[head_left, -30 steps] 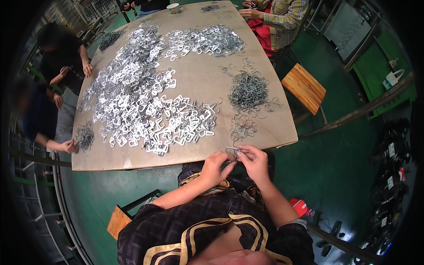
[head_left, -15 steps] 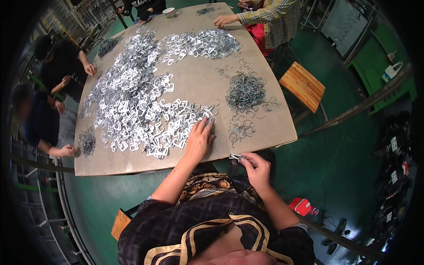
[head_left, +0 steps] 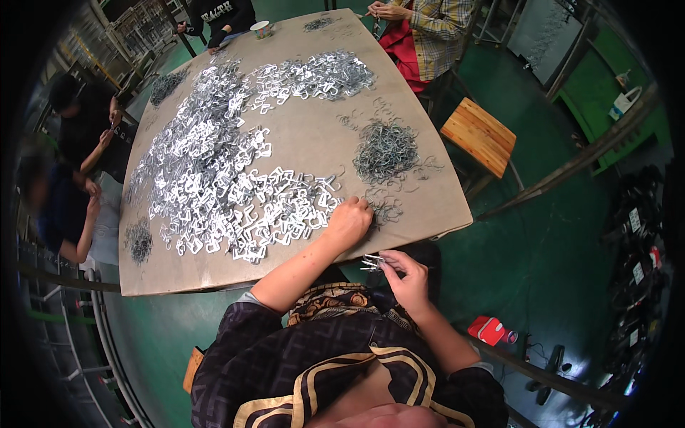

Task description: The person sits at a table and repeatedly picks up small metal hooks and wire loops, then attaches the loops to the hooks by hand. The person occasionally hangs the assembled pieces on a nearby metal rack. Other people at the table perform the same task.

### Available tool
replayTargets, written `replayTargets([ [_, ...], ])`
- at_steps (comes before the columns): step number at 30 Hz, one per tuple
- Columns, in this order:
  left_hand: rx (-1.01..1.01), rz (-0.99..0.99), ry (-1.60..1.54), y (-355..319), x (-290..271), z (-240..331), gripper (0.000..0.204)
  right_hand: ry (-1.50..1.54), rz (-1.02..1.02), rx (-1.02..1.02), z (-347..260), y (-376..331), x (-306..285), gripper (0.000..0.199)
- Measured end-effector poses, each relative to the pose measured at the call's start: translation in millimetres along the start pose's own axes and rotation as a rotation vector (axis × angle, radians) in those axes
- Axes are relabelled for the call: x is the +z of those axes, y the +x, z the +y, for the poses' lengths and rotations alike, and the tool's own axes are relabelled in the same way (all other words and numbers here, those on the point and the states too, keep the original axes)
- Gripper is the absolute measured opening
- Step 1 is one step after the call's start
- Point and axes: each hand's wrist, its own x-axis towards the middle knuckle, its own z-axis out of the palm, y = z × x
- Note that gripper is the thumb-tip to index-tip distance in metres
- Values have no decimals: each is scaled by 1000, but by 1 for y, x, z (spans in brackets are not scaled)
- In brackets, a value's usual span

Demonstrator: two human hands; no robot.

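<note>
My right hand (head_left: 407, 277) is just off the table's near edge, pinching a few small silver metal clips (head_left: 371, 262) between thumb and fingers. My left hand (head_left: 351, 222) rests on the tabletop by its near edge, fingers curled together; what they hold, if anything, is hidden. Right beside its fingertips lies a loose scatter of thin bent wire pieces (head_left: 387, 208). Beyond that is a denser heap of the same grey wire pieces (head_left: 385, 150). To the left of my left hand spreads a large pile of flat, shiny, bent metal clips (head_left: 264, 210).
The brown tabletop (head_left: 307, 128) also bears small wire heaps at its left side (head_left: 139, 241) and far end. A paper cup (head_left: 261, 30) stands at the far edge. Several people work around the table. A wooden stool (head_left: 479, 135) is at the right; a red box (head_left: 486, 330) lies on the floor.
My left hand has moved right, from the shiny clips to the wire scatter, and its fingers have curled. My right hand still holds clips. The far-right person's hand has left the table.
</note>
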Motion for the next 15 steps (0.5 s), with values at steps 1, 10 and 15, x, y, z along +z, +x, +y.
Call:
replayTargets([
  [1,17,-15,19,3,-1,0,9,5,3,-2,1,1,0,24],
  [10,-344,-71,-739,0,-63,4,9,19,11,42,-1,1,2,32],
  [15,-113,98,-1043,-37,-84,27,12,1,24,28,1,3,5,33],
])
